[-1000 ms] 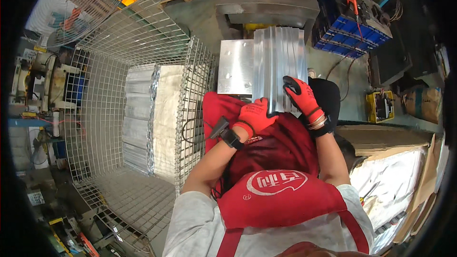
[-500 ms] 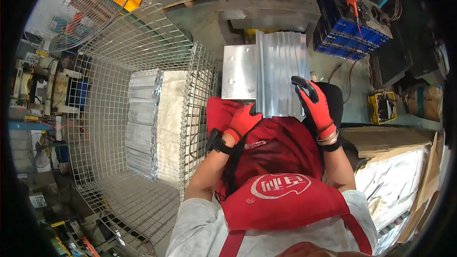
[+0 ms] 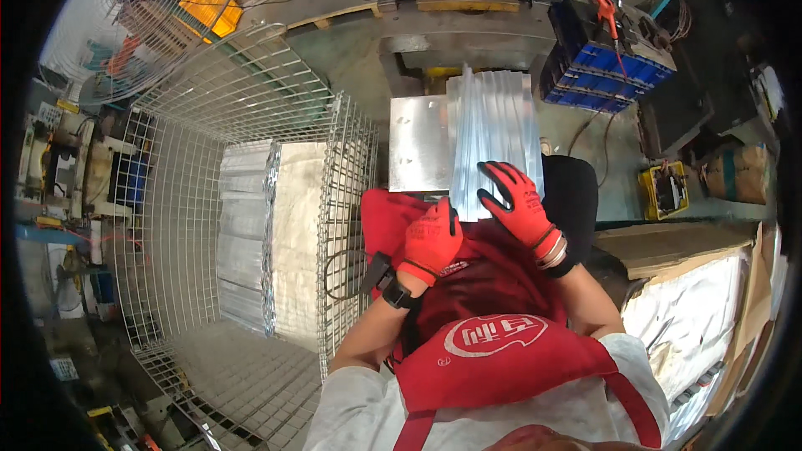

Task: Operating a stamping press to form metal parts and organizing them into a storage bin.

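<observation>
A stack of long, shiny metal strips [image 3: 505,113] lies lengthwise ahead of my lap, with one strip [image 3: 468,104] at its left side tipped up on edge. My left hand [image 3: 434,238], in a red glove with dark fingertips, is closed at the near end of the strips, its fingers pinching about that edge. Over the near right part of the stack, my right hand [image 3: 516,205], gloved the same way, has thumb and fingers apart, fingertips on or just above the metal. Left of the stack sits a flat metal plate [image 3: 418,138].
A wire mesh cage [image 3: 330,225] stands at my left, holding stacked metal strips [image 3: 244,234] and a cream sheet [image 3: 299,225]. Ahead is a metal bench [image 3: 468,29]; blue crates [image 3: 589,75] stand to its right. A cardboard box [image 3: 677,250] is at my right.
My right hand has moved left from the stack's right edge onto its near part. The left hand has shifted slightly nearer me. One left strip has tipped up, and the strips look more fanned.
</observation>
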Demonstrator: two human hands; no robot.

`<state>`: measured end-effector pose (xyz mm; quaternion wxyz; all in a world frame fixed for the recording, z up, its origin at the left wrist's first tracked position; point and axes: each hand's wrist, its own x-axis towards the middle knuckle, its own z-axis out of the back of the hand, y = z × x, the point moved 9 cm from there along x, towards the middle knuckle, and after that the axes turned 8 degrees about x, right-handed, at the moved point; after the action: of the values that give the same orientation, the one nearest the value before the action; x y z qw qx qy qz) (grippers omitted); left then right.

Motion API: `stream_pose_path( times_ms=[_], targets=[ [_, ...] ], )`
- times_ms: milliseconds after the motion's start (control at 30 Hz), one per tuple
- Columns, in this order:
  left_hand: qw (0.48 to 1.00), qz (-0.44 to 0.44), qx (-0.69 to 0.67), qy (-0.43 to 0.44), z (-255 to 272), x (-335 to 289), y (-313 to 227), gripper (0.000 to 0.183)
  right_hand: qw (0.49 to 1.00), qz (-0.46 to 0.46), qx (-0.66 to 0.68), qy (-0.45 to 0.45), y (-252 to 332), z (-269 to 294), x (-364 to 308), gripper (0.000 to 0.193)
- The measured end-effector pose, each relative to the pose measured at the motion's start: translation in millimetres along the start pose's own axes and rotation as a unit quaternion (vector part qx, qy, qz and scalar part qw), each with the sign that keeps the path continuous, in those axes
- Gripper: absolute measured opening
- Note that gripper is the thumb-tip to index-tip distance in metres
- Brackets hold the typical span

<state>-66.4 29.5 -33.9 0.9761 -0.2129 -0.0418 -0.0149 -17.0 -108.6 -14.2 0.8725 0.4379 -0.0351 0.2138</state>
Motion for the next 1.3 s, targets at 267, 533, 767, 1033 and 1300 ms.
stream_pose_path(
  times_ms=[267, 533, 767, 1033, 1300],
  targets=[
    [0.989, -0.055, -0.08, -0.114, 54.2, 0.4, -2.0, 0.029, 0.996, -0.023, 0.065, -0.06, -14.4, 0.1, -5.1, 0.045],
    [0.792, 0.09, -0.592, 0.117, 18.6, -14.0, 5.6, 0.034, 0.934, -0.034, 0.355, -0.004, 22.3, 47.0, 29.1, 0.041],
    [0.711, 0.067, -0.678, 0.173, 35.3, 34.8, -50.4, 0.029, 0.947, 0.105, 0.304, -0.02, 22.4, 59.8, 91.9, 0.042],
    [0.679, 0.122, -0.687, 0.231, 9.3, 102.2, -51.1, 0.034, 0.883, -0.031, 0.466, -0.052, -52.3, 33.9, 162.6, 0.032],
    [0.658, 0.168, -0.709, 0.189, -15.0, 135.7, -50.8, 0.035, 0.827, -0.068, 0.557, -0.038, -78.0, 16.7, 181.4, 0.027]
  ],
)
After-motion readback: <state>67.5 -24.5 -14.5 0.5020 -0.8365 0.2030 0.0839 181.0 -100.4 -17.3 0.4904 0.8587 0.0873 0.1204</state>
